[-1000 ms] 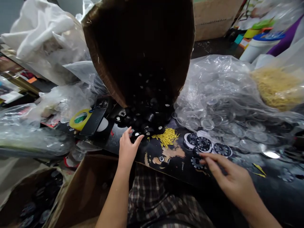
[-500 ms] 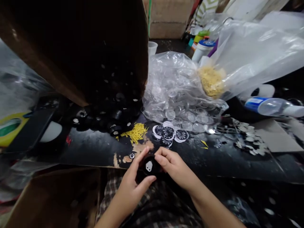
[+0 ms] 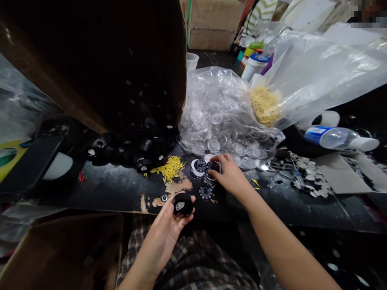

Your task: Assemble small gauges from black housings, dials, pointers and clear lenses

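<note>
My left hand [image 3: 169,225] is closed around a round black cup-like housing [image 3: 179,210] near the table's front edge. A small silvery plate with holes [image 3: 180,206] shows inside its opening. Farther forward, my right hand [image 3: 228,175] pinches at a black dial disc with white markings [image 3: 212,167] on a small pile. Other printed dial discs [image 3: 199,165] and white round pieces overlap beside its fingers. One dial disc [image 3: 206,193] lies apart, closer to me. A small black-and-white ring [image 3: 164,197] rests left of the housing.
Thin yellow pieces [image 3: 169,169] lie heaped behind my left hand. A large dark box [image 3: 145,72] with black housings [image 3: 144,163] before it stands left. Clear round covers [image 3: 238,149] fill a plastic bag. At right are a bottle [image 3: 338,137], metal plates [image 3: 311,173] and an open carton [image 3: 344,177].
My right hand has left the housing and reached forward to the dial discs. The left hand now holds the housing alone, tilted. One dial disc has shifted nearer to me.
</note>
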`<state>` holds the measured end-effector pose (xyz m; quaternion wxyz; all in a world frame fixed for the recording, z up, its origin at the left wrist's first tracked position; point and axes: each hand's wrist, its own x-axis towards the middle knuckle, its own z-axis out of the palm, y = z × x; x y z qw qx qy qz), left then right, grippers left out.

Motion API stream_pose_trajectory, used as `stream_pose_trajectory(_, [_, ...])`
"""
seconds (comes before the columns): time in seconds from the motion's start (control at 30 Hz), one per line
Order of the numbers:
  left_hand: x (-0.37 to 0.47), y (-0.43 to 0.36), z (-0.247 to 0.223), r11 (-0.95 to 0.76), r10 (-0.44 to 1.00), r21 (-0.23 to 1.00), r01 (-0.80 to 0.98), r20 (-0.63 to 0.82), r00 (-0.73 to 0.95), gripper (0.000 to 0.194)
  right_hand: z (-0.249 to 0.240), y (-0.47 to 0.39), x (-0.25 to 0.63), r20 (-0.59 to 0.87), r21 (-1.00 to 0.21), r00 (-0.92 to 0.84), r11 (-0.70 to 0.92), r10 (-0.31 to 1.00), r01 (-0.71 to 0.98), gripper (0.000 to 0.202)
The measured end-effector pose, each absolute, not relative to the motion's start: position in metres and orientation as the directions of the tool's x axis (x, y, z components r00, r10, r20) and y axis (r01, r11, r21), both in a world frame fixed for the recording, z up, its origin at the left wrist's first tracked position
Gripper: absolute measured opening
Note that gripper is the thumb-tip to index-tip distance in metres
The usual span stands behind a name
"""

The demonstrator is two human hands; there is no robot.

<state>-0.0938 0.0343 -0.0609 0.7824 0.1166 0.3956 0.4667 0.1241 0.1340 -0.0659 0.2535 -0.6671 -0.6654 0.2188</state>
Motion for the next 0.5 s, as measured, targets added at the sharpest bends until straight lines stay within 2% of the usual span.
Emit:
stream_pose_trajectory(0.13, [-0.090, 0.038, -0.061, 0.537, 0.809, 0.527, -0.658, -0.542, 0.227, 0.034, -0.062, 0.123, 0.120, 0.020, -0.752, 0.042, -0.013, 0.999, 0.659, 0.013])
stream_pose_trajectory(0.2, [-0.086, 0.039, -0.059, 0.527, 0.813, 0.513, -0.677, -0.537, 0.226, 0.032, -0.059, 0.112, 0.112, -0.032, -0.821, -0.014, -0.018, 0.999, 0.570, 0.016])
stream_pose_trajectory(0.3, [-0.082, 0.044, -0.056, 0.489, 0.832, 0.507, -0.709, -0.515, 0.205, 0.033, -0.056, 0.094, 0.095, -0.133, -0.952, -0.150, -0.084, 0.980, 0.293, 0.032])
stream_pose_trajectory(0.4, [-0.083, 0.049, -0.055, 0.409, 0.848, 0.545, -0.732, -0.523, 0.085, 0.032, -0.053, 0.081, 0.084, -0.209, -0.978, -0.194, -0.201, 0.958, 0.063, 0.032])
stream_pose_trajectory(0.5, [-0.083, 0.048, -0.055, 0.392, 0.854, 0.597, -0.700, -0.518, 0.037, 0.030, -0.047, 0.075, 0.078, -0.172, -0.978, -0.107, -0.157, 0.979, 0.135, 0.021])
